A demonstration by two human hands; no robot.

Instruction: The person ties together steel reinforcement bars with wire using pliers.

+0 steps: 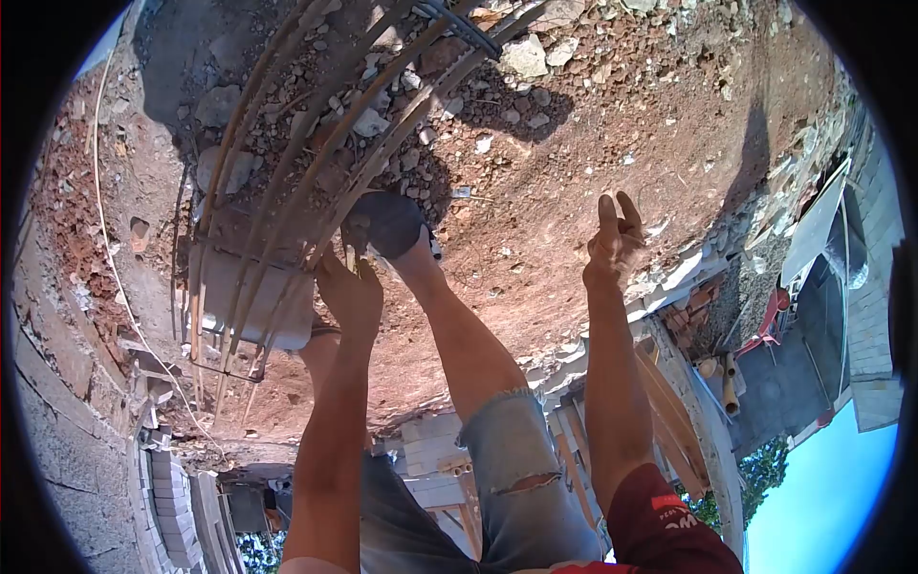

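Several long brown steel bars (320, 158) run from the top of the view down to the left, with a thin metal tie (228, 371) around their lower ends. My left hand (348, 287) is at the right side of these bars, its fingers bent near the lowest bar; what they grip, if anything, is hidden. Out to the right, my right hand (615, 244) is held above the reddish ground, two fingers raised and the others curled. Beneath the bars lies a pale grey block or slab (251, 292).
Rubble and stones (524, 57) lie on the reddish dirt (535, 220) beyond the bars. My shoe (390, 222) is close to the bars. A thin cable (110, 253) curves along the left. At the right are a red object (768, 320), pipes (731, 387) and wooden planks (669, 411).
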